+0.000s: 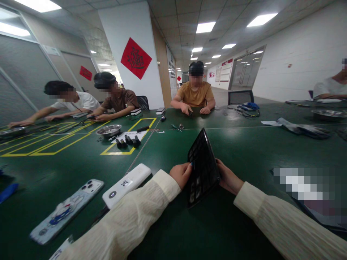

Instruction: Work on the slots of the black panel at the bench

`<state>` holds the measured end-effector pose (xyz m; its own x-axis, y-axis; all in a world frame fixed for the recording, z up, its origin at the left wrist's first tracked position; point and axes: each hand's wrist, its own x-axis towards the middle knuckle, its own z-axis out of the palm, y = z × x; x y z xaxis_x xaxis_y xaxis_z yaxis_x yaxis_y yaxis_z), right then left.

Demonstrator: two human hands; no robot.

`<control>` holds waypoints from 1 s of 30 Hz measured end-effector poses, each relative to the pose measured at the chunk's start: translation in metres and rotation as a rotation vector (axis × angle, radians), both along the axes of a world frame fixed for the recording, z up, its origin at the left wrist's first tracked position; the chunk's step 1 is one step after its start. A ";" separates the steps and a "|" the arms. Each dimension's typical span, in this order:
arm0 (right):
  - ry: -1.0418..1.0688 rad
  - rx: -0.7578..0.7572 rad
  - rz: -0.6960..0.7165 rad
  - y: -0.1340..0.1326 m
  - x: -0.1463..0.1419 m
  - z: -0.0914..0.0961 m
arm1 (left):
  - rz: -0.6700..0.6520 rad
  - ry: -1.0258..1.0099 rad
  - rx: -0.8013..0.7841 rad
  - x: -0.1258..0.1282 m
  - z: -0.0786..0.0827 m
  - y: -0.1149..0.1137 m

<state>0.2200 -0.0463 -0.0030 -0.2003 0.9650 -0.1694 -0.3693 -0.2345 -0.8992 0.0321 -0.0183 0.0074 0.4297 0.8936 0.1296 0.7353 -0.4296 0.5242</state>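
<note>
A thin black panel (203, 169) with rows of rectangular cells or marks on its face is held up on edge over the table, tilted. I cannot tell whether it is a tray or a device. My right hand (228, 177) grips its right edge, with the fingertips hidden behind it. At its left side, my left hand (181, 174) is closed, fingers curled against the panel's face. A small blue spot shows at that hand's fingertips; I cannot make out what it is. Below my left sleeve lie a white power bank (127, 184) and a phone in a patterned case (67, 209).
Black cylindrical parts (128, 141) stand on white paper beside a metal bowl (108, 130). Across the green table (162, 231), a person in a yellow shirt (193, 95) sits; two others work at left. Grey cloth (303, 128) and a dark packet (311, 202) lie at right.
</note>
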 end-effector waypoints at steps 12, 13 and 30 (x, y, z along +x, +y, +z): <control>0.010 0.010 0.023 0.000 0.002 -0.002 | 0.047 0.002 0.069 0.001 -0.002 -0.002; 0.010 0.008 0.024 0.000 0.002 -0.002 | 0.041 0.007 0.068 0.001 -0.001 -0.002; -0.008 0.021 0.014 0.002 0.001 -0.005 | 0.076 0.124 0.090 0.000 -0.003 -0.004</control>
<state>0.2209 -0.0445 -0.0076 -0.2123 0.9654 -0.1511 -0.3593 -0.2209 -0.9067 0.0324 -0.0218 0.0043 0.3789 0.9115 0.1602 0.8243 -0.4111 0.3893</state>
